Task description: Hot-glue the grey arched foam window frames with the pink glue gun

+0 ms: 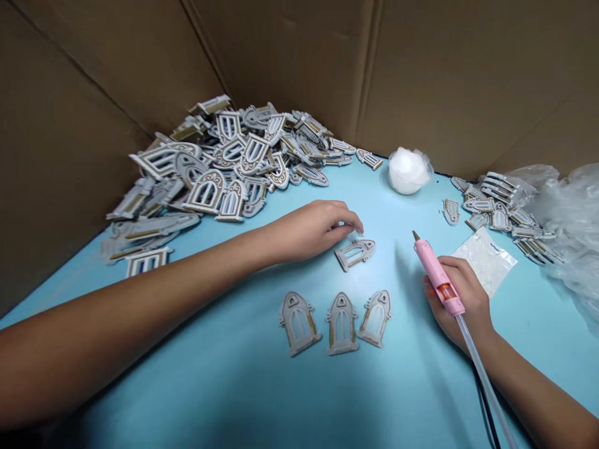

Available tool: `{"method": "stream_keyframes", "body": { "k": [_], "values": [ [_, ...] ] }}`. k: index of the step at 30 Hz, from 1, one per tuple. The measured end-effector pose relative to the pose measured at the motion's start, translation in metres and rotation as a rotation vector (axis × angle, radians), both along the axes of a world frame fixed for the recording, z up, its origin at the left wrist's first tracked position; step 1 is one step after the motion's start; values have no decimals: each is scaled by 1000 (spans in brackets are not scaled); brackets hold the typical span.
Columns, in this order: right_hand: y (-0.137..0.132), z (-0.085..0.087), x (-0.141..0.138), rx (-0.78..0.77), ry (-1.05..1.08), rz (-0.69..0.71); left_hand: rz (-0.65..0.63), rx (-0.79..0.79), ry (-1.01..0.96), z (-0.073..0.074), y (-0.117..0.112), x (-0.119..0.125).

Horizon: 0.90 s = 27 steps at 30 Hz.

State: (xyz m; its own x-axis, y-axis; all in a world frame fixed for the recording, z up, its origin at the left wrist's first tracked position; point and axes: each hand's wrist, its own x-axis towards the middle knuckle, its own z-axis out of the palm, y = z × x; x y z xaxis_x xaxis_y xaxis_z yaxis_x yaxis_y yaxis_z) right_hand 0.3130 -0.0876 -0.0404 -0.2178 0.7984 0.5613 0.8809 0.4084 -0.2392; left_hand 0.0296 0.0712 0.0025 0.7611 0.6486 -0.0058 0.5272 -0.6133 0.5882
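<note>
My right hand (461,299) is wrapped round a pink hot glue gun (433,268), its nozzle pointing up and away to the left. A clear glue stick (484,371) runs out of the back of the gun. My left hand (322,227) hovers with bent fingers, thumb and fingertips apart and nothing between them. Just beyond its fingertips lies a small arched window ornament (355,254), grey back up; I cannot tell whether they touch. Nearer me, three similar ornaments rest in a row: a left one (299,324), a middle one (342,324) and a right one (375,318).
A big heap of arched window ornaments (253,153) fills the back left. Behind stands a plastic cup of white material (410,171). To the right are a smaller ornament pile (500,215), a small clear packet (489,262) and crumpled plastic bags (573,218). Cardboard walls (290,56) enclose the blue table.
</note>
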Motion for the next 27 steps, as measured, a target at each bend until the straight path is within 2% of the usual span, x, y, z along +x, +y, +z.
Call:
{"method": "stream_keyframes", "body": {
  "k": [4, 10, 13, 16, 18, 22, 27],
  "values": [
    [-1, -3, 3, -17, 6, 3, -8, -59, -18, -1, 6, -3],
    [-2, -5, 2, -40, 25, -14, -5, -229, -193, 0, 5, -3],
    [-2, -5, 2, -60, 47, -6, -7, -224, -259, -2, 7, -2],
    [-2, -6, 3, -61, 43, 5, -55, -188, -276, -9, 8, 0],
    [-2, -6, 3, -37, 34, 13, -59, -249, -295, -17, 7, 2],
    [1, -4, 3, -11, 19, 13, 7, -469, -402, -33, 2, 10],
    [4, -2, 2, 37, 22, 13, 49, -466, -458, -39, -5, 16]
  ]
}}
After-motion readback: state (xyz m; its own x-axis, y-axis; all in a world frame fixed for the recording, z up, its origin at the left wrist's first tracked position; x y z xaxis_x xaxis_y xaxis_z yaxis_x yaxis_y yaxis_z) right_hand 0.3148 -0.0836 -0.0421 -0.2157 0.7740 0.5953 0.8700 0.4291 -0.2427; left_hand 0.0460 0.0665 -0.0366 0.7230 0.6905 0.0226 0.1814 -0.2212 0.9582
